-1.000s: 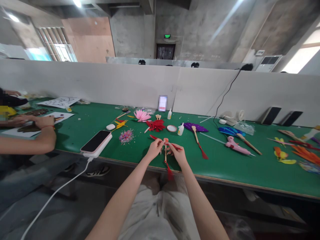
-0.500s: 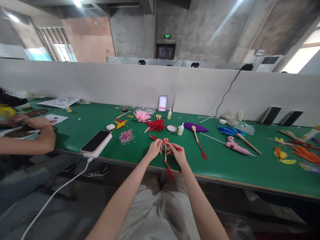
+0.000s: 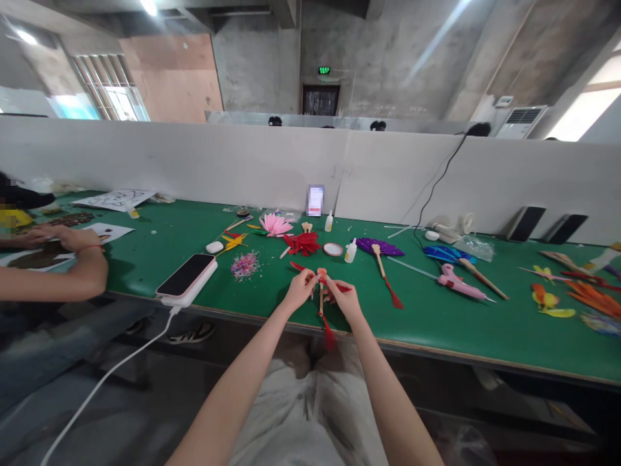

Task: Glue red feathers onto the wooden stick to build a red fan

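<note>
Close to the table's front edge, both my hands meet at a small wooden fan handle (image 3: 321, 303). The handle has an orange top (image 3: 321, 272) and a red tassel (image 3: 329, 336) hanging at its lower end. My left hand (image 3: 299, 291) is closed in a pinch at the left of the handle's top, on a red feather (image 3: 297, 266) that sticks out to the left. My right hand (image 3: 345, 300) pinches at the right side, with another red feather piece (image 3: 343, 288) across its fingers. The fingertips hide the exact contact.
Ahead lie red feathers (image 3: 303, 244), a pink feather bunch (image 3: 275, 224), loose sequins (image 3: 244, 265) and a glue bottle (image 3: 350, 251). To the right are a purple feather fan (image 3: 388, 248) and a pink glue gun (image 3: 458, 285). A phone (image 3: 187, 279) and another person's arm (image 3: 72, 278) are at left.
My fingertips have drawn slightly closer together at the handle's top. The other person's hands at left have shifted a little.
</note>
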